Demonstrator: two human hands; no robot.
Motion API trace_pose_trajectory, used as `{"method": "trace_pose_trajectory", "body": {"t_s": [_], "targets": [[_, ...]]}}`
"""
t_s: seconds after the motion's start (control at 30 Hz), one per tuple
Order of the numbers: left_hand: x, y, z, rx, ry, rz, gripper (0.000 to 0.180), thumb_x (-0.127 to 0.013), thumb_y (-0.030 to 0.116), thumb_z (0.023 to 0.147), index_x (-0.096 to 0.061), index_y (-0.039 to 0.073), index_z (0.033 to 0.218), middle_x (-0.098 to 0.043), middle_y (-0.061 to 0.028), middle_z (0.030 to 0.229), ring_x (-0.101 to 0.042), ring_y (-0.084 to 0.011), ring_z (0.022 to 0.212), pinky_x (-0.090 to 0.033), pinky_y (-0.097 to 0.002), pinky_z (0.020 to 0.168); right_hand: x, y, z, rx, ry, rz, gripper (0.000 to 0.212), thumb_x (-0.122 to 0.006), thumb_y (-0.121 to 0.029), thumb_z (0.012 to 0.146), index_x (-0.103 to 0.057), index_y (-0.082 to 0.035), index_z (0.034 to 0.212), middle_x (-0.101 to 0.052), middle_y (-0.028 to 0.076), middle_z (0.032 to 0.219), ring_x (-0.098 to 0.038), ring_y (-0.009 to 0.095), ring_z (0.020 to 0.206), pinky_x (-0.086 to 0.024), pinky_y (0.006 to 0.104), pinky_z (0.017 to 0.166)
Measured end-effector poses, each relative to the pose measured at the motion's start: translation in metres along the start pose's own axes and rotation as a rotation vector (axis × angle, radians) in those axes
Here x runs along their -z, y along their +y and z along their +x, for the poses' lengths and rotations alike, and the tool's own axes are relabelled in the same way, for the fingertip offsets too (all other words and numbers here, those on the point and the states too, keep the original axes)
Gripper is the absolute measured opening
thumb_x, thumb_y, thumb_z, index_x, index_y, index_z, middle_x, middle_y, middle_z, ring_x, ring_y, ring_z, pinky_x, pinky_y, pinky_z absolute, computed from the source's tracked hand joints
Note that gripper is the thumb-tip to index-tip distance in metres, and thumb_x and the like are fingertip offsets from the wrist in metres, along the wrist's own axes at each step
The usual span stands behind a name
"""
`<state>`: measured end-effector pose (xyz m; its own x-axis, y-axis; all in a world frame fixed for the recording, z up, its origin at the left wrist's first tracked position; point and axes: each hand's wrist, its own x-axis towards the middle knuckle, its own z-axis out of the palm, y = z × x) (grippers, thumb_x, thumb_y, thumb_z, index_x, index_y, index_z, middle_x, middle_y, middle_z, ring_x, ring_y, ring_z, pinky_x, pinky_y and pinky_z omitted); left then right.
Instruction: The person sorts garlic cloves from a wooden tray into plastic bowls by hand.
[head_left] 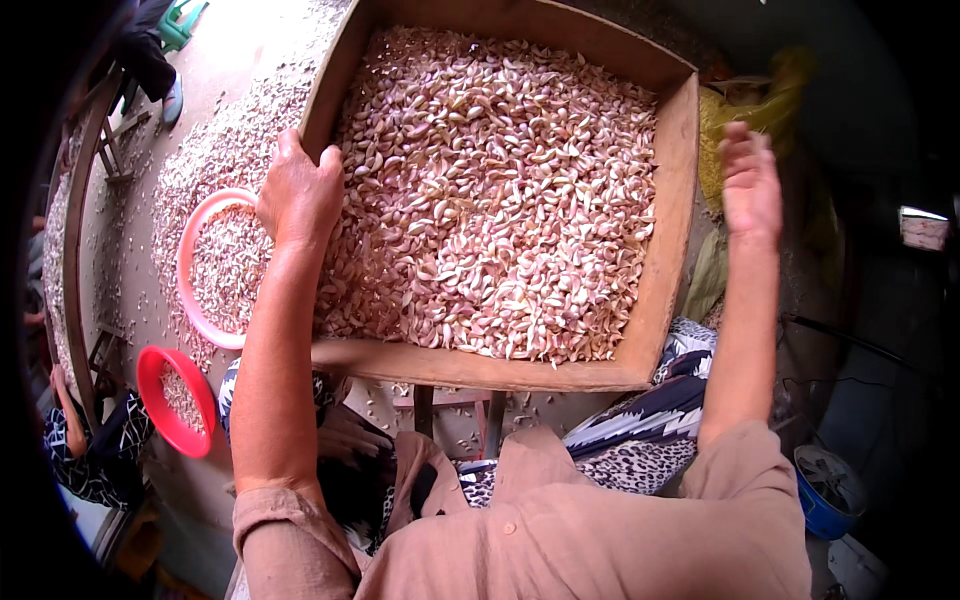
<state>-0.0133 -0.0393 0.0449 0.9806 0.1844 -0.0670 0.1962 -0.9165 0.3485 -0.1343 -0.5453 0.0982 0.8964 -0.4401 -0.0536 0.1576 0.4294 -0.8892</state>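
Observation:
A shallow wooden tray [500, 372] stands in front of me, filled with loose garlic cloves [500, 200] with pinkish skins. At its left side, my left hand [298, 195] is closed round the rim. Just outside the right side, my right hand [750, 190] is raised with its fingers stretched upward. It appears apart from the tray and holds nothing I can see; its fingertips are slightly blurred.
A pink basin [186, 255] of cloves is beside my left forearm, with a red basin [150, 400] nearer. Cloves [235, 130] cover the floor at left. A yellow sack [712, 150] is behind my right hand; a blue bucket [825, 510] stands lower right. Other people sit at left.

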Motion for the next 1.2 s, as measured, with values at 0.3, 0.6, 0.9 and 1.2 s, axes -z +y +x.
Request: {"method": "trace_pose_trajectory", "body": {"t_s": [0.3,0.6,0.9,1.2], "targets": [[0.000,-0.006,-0.001,-0.008,0.010,-0.034,0.052,-0.058,0.036,0.092,-0.056,0.006,0.135,-0.072,-0.0248,0.116,-0.070,-0.0440,0.108,-0.052,-0.0548,0.095,-0.070,0.056,-0.051,0.050,-0.142,-1.352,0.017,-0.070,-0.008,0.086,-0.078,-0.001,0.098,-0.077,0.008,0.083,-0.071,0.013,0.078,-0.058,0.0306,0.077],[0.002,-0.005,-0.001,0.006,-0.012,-0.025,0.053,-0.059,0.035,0.093,-0.055,0.005,0.136,-0.072,-0.0248,0.116,-0.070,-0.0441,0.108,-0.052,-0.0544,0.095,-0.095,0.096,-0.061,0.115,-0.374,-1.472,0.015,-0.070,-0.010,0.081,-0.076,-0.003,0.092,-0.074,0.014,0.093,-0.072,0.029,0.088,-0.056,0.0373,0.083],[0.001,-0.005,-0.002,0.010,-0.005,-0.026,0.052,-0.060,0.034,0.092,-0.054,0.005,0.136,-0.073,-0.0233,0.115,-0.071,-0.0425,0.107,-0.053,-0.0537,0.095,-0.096,0.127,-0.063,0.191,-0.378,-1.771,0.019,-0.069,-0.016,0.079,-0.077,-0.010,0.095,-0.071,0.011,0.095,-0.070,0.034,0.091,-0.057,0.0451,0.082],[0.001,-0.005,-0.001,0.028,-0.006,-0.017,0.051,-0.060,0.034,0.092,-0.055,0.006,0.135,-0.073,-0.0224,0.115,-0.071,-0.0415,0.107,-0.053,-0.0540,0.095,-0.106,0.129,-0.065,0.178,-0.339,-1.713,0.023,-0.070,-0.023,0.077,-0.079,-0.011,0.095,-0.073,0.011,0.096,-0.071,0.033,0.088,-0.057,0.0435,0.081]]}}
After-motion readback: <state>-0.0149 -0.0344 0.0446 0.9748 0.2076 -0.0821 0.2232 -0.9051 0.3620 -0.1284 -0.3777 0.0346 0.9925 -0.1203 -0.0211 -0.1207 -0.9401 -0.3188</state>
